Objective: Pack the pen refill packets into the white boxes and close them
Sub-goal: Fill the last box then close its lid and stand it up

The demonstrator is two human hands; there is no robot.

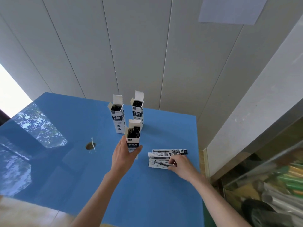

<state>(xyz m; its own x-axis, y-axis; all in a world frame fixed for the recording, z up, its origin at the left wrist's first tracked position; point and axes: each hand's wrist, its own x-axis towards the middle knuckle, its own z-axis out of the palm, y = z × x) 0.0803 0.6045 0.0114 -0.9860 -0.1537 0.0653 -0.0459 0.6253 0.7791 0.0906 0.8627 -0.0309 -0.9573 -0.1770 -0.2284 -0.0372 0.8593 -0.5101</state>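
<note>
Three tall white boxes stand upright on the blue table (65, 161) with their top flaps open and dark refills inside. My left hand (123, 155) grips the nearest box (133, 136) around its lower half. The other two boxes (118, 115) (138, 110) stand behind it. To the right lies a small pile of flat refill packets (161, 158). My right hand (181, 166) rests on the pile and pinches the near packet at its right end.
A round hole (90, 145) with a white strip sits in the table left of the boxes. A white panelled wall runs behind. At the right, past the table edge, a glass-fronted cabinet (270, 177) holds coloured items.
</note>
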